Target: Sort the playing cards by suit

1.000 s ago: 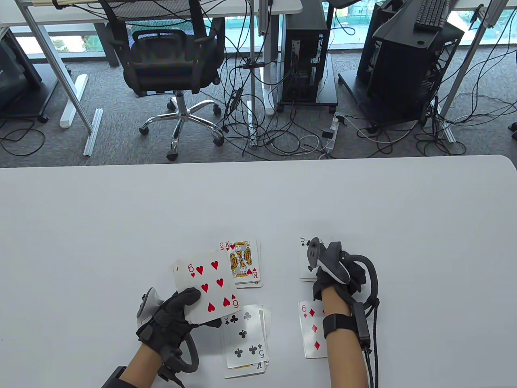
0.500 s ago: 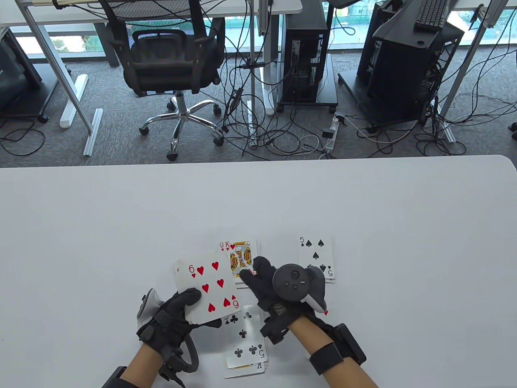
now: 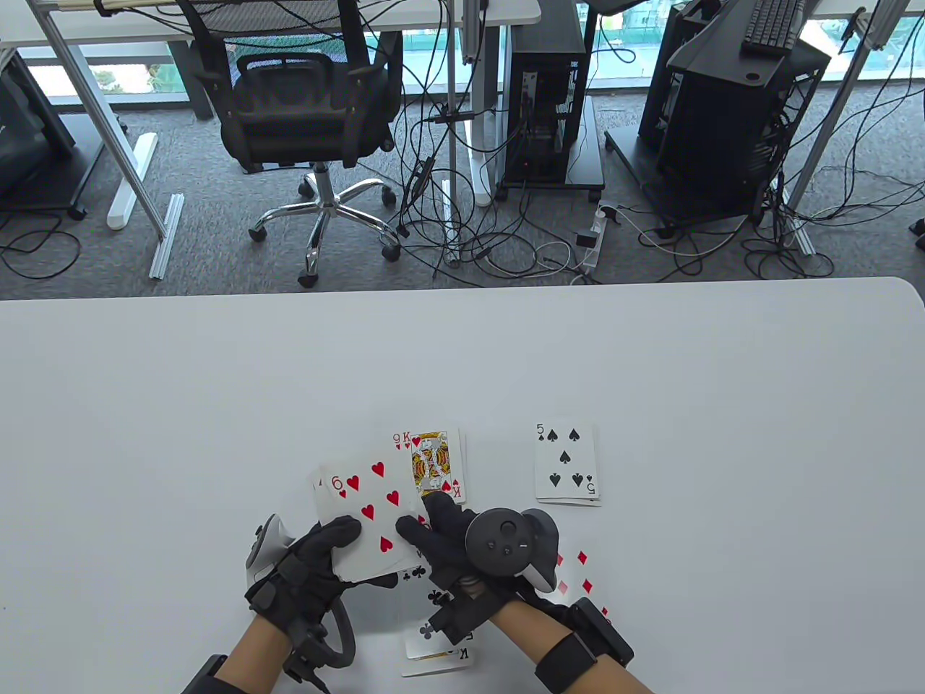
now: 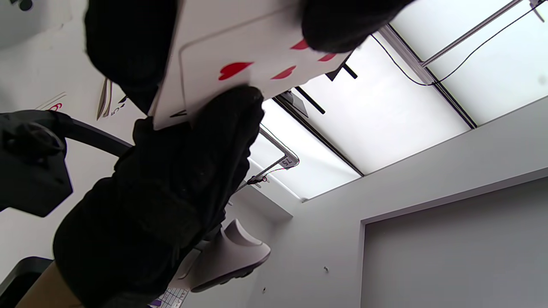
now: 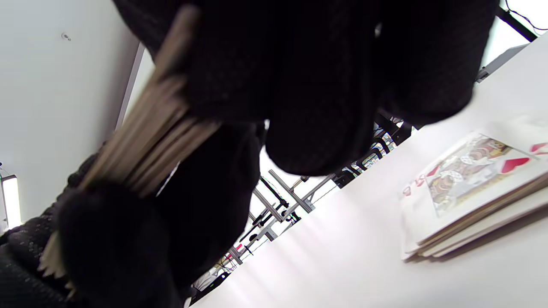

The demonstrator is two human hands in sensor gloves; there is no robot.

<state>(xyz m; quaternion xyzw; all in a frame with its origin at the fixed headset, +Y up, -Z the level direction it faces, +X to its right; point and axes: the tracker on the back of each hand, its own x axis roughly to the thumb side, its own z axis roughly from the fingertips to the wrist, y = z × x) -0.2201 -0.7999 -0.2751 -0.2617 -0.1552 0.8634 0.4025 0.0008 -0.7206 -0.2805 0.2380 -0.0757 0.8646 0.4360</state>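
My left hand (image 3: 338, 558) holds a fanned stack of cards face up above the table, the six of hearts (image 3: 370, 515) on top and the thumb lying across its near corner. My right hand (image 3: 426, 525) has come across to it, and its thumb and fingers pinch the right edge of the six of hearts. In the left wrist view the heart card (image 4: 239, 55) sits between dark fingers. The right wrist view shows the stack's edge (image 5: 158, 124) held between gloved fingers. Four piles lie on the table: king of hearts (image 3: 433, 463), five of spades (image 3: 566, 463), clubs (image 3: 433, 636), diamonds (image 3: 578, 571).
The clubs and diamonds piles are largely covered by my right hand and wrist. The king of hearts pile (image 5: 466, 179) lies close beside the right hand. The white table (image 3: 217, 405) stretches far and left. Beyond its far edge are an office chair (image 3: 303, 108) and cables on the floor.
My right hand left the five of spades pile, swung left over the king of hearts pile, and now grips the six of hearts. The held stack tilted slightly.
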